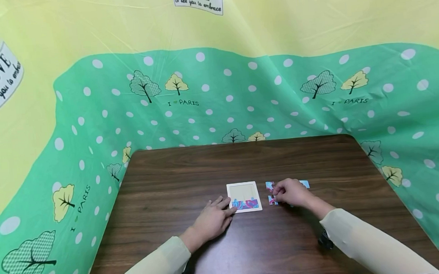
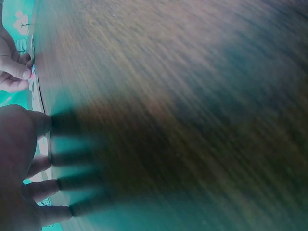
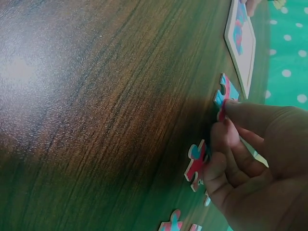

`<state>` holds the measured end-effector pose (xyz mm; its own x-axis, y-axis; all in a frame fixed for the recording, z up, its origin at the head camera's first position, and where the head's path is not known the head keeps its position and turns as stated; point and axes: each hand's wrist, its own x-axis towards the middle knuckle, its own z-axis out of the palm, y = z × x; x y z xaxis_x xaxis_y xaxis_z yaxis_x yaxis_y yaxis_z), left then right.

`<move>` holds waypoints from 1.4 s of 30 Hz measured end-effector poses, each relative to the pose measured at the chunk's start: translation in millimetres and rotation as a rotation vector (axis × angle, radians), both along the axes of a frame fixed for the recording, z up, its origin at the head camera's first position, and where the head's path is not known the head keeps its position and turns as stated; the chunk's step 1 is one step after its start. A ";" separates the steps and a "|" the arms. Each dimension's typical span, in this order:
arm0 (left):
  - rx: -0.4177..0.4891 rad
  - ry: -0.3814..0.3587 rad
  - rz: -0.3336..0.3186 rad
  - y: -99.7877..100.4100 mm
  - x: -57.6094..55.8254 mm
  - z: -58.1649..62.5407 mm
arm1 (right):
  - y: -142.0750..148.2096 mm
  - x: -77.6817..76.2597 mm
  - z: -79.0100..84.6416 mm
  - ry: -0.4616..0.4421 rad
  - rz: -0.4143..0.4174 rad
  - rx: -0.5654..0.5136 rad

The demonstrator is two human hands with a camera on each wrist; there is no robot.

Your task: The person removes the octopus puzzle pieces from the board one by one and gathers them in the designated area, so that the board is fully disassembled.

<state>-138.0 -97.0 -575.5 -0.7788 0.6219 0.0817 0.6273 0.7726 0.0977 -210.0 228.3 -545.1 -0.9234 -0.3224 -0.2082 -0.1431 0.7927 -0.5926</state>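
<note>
A white-rimmed puzzle tray [image 1: 259,195] lies on the table, its lower part filled with joined pink, blue and purple pieces [image 1: 252,204]. My left hand [image 1: 211,219] rests at the tray's left side with fingers spread, the fingertips on its rim. To the right of the tray, my right hand [image 1: 293,192] pinches a pink and blue puzzle piece [image 3: 219,97] between thumb and index finger. Close under that hand's curled fingers lies a red and blue piece [image 3: 195,166]. The right hand covers some of the pieces in the head view.
Loose pieces lie around the right hand: one piece [image 1: 269,185] at its upper left, a blue one [image 1: 304,183] behind it. Another piece [image 3: 171,224] shows low in the right wrist view. The dark wood table [image 1: 176,169] meets a patterned green and yellow cloth [image 1: 188,126].
</note>
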 end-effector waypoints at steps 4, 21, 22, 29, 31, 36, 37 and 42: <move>0.001 0.003 -0.003 0.2 0.0 -0.3 | -2.3 1.0 1.3 0.023 0.005 0.040; -0.026 0.002 -0.005 -1.0 -5.9 2.4 | -6.9 -4.9 15.5 0.037 0.056 -0.017; -0.027 0.010 -0.007 -1.0 -6.2 2.5 | -8.6 -5.6 16.0 0.044 0.072 -0.021; -0.036 0.070 -0.016 1.0 -8.4 5.1 | -29.4 -5.5 11.4 0.063 0.185 -0.034; -0.035 0.080 -0.018 2.4 -9.1 5.5 | -36.6 -4.1 8.8 0.068 0.206 -0.038; -0.035 0.111 -0.045 7.6 -10.3 4.8 | -52.3 -0.6 2.8 0.110 0.266 -0.030; -0.035 0.116 -0.055 8.7 -10.5 4.4 | -54.8 0.0 1.3 0.122 0.276 -0.027; -0.053 0.110 -0.116 13.1 -10.8 4.1 | -63.5 1.7 -4.6 0.164 0.288 0.007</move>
<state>-148.8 -83.8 -571.4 -0.6900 0.7125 0.1273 0.7169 0.6970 -0.0154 -208.3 164.9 -549.6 -0.8160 -0.5742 -0.0669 -0.4552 0.7096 -0.5378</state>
